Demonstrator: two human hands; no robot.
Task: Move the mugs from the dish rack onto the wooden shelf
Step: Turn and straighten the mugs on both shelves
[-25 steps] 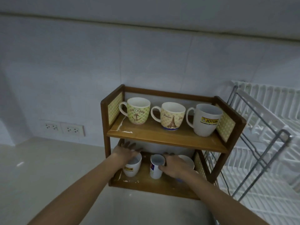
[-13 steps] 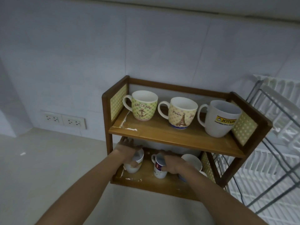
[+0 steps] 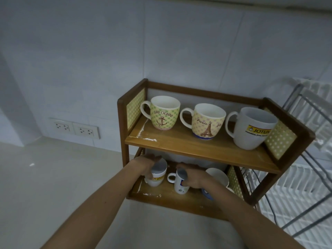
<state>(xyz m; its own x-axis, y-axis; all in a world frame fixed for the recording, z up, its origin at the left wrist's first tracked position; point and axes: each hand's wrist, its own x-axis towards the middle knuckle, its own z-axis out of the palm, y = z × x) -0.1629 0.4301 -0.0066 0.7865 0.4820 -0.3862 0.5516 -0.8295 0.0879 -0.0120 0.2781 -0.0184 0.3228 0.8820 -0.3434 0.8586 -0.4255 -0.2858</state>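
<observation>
The wooden shelf (image 3: 195, 149) stands against the wall with two levels. Its top level holds a green anchor mug (image 3: 164, 113), a yellow Paris mug (image 3: 206, 122) and a large white Jotun mug (image 3: 251, 130). On the bottom level, my left hand (image 3: 145, 163) grips a small white Jotun mug (image 3: 157, 177) from its left side. My right hand (image 3: 193, 177) wraps a narrow white mug with a blue print (image 3: 179, 182), handle to the left. A wide white mug (image 3: 218, 177) stands to the right, partly hidden behind my right wrist.
The white dish rack (image 3: 301, 178) with grey metal bars stands right of the shelf; no mugs show in its visible part. A double wall socket (image 3: 74, 128) is on the tiled wall to the left. The pale countertop (image 3: 53, 177) spreads left and front.
Both hands stay on the two bottom-level mugs. The narrow mug's handle now points left. The camera has moved closer and lower, shifting the shelf rightward in view.
</observation>
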